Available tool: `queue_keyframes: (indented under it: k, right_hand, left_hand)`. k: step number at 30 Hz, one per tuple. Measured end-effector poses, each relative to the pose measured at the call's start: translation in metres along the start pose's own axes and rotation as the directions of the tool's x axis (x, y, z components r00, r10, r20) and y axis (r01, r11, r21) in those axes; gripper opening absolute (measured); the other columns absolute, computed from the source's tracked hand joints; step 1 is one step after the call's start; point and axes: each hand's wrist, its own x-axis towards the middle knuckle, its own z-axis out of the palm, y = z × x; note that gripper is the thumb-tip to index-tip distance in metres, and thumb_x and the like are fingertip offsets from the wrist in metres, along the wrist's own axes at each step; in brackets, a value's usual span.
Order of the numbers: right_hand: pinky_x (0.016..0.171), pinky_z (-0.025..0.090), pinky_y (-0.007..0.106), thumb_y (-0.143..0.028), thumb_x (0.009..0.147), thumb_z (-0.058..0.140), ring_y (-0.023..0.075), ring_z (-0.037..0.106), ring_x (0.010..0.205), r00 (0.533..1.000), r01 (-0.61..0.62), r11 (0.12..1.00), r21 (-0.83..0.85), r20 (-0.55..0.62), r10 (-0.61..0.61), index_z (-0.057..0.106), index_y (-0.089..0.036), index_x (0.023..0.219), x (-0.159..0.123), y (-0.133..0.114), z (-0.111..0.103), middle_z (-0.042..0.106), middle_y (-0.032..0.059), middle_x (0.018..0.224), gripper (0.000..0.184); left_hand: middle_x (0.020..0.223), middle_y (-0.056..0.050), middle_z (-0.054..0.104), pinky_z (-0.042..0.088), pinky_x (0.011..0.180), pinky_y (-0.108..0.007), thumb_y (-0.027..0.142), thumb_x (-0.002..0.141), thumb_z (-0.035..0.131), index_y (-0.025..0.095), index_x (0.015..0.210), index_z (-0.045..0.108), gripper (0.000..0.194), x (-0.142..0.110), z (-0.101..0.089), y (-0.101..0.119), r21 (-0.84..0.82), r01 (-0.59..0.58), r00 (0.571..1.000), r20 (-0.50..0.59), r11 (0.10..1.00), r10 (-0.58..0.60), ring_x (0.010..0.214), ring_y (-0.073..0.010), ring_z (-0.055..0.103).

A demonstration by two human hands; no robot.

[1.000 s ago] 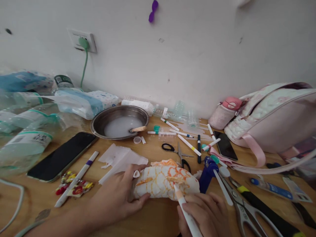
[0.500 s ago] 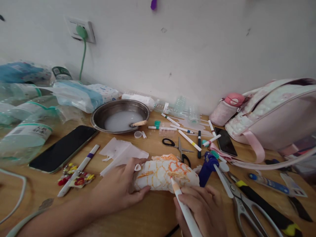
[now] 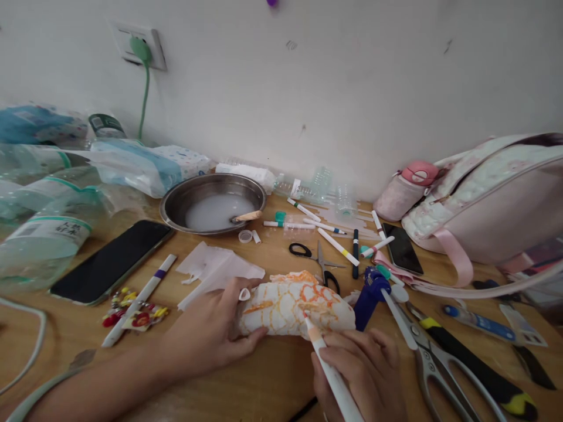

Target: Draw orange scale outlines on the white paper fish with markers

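A white, rounded paper-covered object [image 3: 272, 308] with orange and yellow scale-like lines lies on the table in front of me. My left hand [image 3: 226, 322] grips its left end, thumb at the near side and fingers over the top. A small white ring-like piece shows by the forefinger. My right hand [image 3: 358, 369] holds a white marker [image 3: 332, 375] with a peach band, and its reddish tip touches the object's near face. Behind the object lie black-handled scissors [image 3: 321, 258]. Just right of it is a blue-handled tool [image 3: 372, 293], partly hidden by the object.
A metal bowl [image 3: 169, 214] of cloudy liquid stands behind, with torn white paper [image 3: 215, 266] before it. Several markers [image 3: 338, 246] lie scattered beyond the scissors. A phone [image 3: 112, 261] and plastic bottles [image 3: 48, 240] are at left; large shears [image 3: 424, 351] and a pink bag [image 3: 492, 205] at right.
The view has shifted slightly. Both hands keep nearly the same place on the object and marker, with the marker tip still against the surface.
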Motion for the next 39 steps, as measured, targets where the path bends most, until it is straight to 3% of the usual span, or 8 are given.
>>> queue_keyframes:
  k: [5, 11, 18, 28, 35, 39]
  right_hand:
    - [0.075, 0.042, 0.031, -0.009, 0.095, 0.055, 0.0114, 0.072, 0.062, 1.000, 0.003, 1.000, 0.002, 0.014, -0.003, 0.058, -0.019, 0.085, 0.001, 0.000, -0.001, 0.075, -0.0027, 0.070, 0.014]
    - [0.077, 0.042, 0.033, -0.008, 0.093, 0.056, 0.0123, 0.072, 0.062, 1.000, 0.002, 1.000, 0.002, 0.012, -0.002, 0.058, -0.018, 0.085, -0.002, 0.000, -0.002, 0.075, -0.0023, 0.070, 0.013]
    - [0.075, 0.042, 0.032, -0.010, 0.093, 0.057, 0.0129, 0.071, 0.062, 1.000, -0.005, 1.000, 0.010, 0.023, 0.005, 0.057, -0.018, 0.084, 0.001, 0.001, -0.002, 0.075, -0.0023, 0.070, 0.012]
    - [0.075, 0.043, 0.032, -0.012, 0.096, 0.058, 0.0141, 0.071, 0.067, 0.999, 0.018, 1.000, 0.021, 0.044, -0.019, 0.059, -0.017, 0.089, -0.001, 0.002, 0.001, 0.077, -0.0005, 0.076, 0.009]
    - [0.074, 0.042, 0.033, -0.012, 0.095, 0.058, 0.0143, 0.071, 0.067, 0.999, 0.008, 1.000, 0.027, 0.053, -0.010, 0.059, -0.017, 0.088, -0.001, 0.003, 0.001, 0.077, -0.0004, 0.075, 0.010]
    - [0.075, 0.043, 0.034, -0.011, 0.094, 0.059, 0.0142, 0.071, 0.066, 0.999, 0.004, 1.000, 0.020, 0.042, -0.005, 0.059, -0.017, 0.087, -0.001, 0.001, 0.000, 0.077, -0.0005, 0.074, 0.010]
  left_hand:
    - [0.108, -0.020, 0.077, 0.064, 0.078, -0.046, 0.047, 0.082, 0.051, 0.018, 0.117, 0.048, 0.045, 0.001, -0.002, 0.003, 0.008, 0.010, 1.000, 0.023, 1.000, -0.010, 0.092, -0.0343, 0.078]
    - [0.110, -0.016, 0.077, 0.063, 0.079, -0.043, 0.045, 0.087, 0.049, 0.021, 0.118, 0.045, 0.039, -0.003, 0.004, -0.002, 0.017, 0.014, 1.000, 0.003, 1.000, -0.014, 0.092, -0.0305, 0.077]
    - [0.110, -0.016, 0.077, 0.062, 0.079, -0.046, 0.050, 0.086, 0.051, 0.020, 0.119, 0.046, 0.045, -0.003, 0.005, -0.005, -0.001, 0.012, 1.000, 0.020, 1.000, -0.012, 0.094, -0.0339, 0.077]
    - [0.112, -0.017, 0.076, 0.061, 0.079, -0.044, 0.052, 0.087, 0.050, 0.020, 0.121, 0.045, 0.047, -0.004, 0.006, -0.008, 0.009, -0.003, 0.999, 0.035, 1.000, 0.003, 0.093, -0.0333, 0.077]
    - [0.112, -0.009, 0.075, 0.058, 0.081, -0.035, 0.049, 0.091, 0.047, 0.025, 0.125, 0.041, 0.043, -0.008, 0.013, -0.013, 0.035, -0.020, 0.999, -0.025, 0.999, 0.021, 0.094, -0.0275, 0.075]
    - [0.111, -0.009, 0.075, 0.058, 0.079, -0.036, 0.049, 0.090, 0.049, 0.025, 0.125, 0.041, 0.043, -0.008, 0.015, -0.015, 0.038, -0.035, 0.999, -0.031, 0.999, 0.036, 0.093, -0.0272, 0.075]
